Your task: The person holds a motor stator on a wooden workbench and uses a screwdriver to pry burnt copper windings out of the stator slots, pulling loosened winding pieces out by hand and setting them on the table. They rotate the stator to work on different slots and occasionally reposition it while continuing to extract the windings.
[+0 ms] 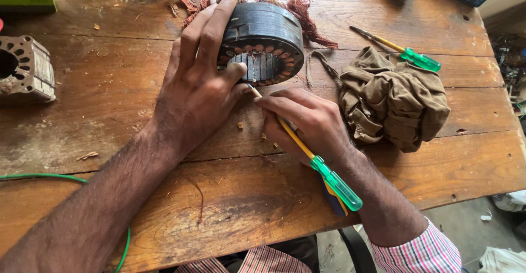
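Observation:
A round black motor stator (267, 38) with copper windings in its slots lies tilted on the wooden table (230, 196). My left hand (200, 84) wraps around its left side, thumb pressed on the slotted face. My right hand (307, 120) grips a yellow-shafted screwdriver with a green handle (335, 184), along with what looks like a second dark-handled tool, and the tip points at the stator's lower rim by my left thumb.
A crumpled brown cloth (392, 100) lies right of my hands. Another green-handled screwdriver (408, 53) rests behind it. Torn copper wire (307, 18) lies behind the stator. A grey metal stator core (24, 67) sits at the far left, and a green cable (44, 177) crosses the near-left table.

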Demonstrator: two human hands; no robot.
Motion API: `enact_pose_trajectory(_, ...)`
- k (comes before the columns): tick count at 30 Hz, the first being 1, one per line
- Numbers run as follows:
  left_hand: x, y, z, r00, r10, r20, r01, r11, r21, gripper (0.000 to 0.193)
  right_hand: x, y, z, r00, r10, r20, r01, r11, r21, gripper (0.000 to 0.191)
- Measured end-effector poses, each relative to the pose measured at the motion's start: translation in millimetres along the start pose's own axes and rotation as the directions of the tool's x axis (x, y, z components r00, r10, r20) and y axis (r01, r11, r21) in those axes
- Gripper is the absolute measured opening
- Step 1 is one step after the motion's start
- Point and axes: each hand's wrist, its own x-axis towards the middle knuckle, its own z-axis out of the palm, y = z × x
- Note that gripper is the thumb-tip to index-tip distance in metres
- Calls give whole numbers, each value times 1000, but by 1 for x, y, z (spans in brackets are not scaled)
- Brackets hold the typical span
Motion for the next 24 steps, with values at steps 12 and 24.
enact_pose_trajectory(12,0,3,2,999,-10,-33,10,1000,-12,26,-5,-2,11,992,-119,31,122,987,-106,35)
enact_pose_trajectory(24,-2,10,3,998,-24,-52,25,999,20,25,-3,-8,14,999,-6,-41,3,997,-82,27)
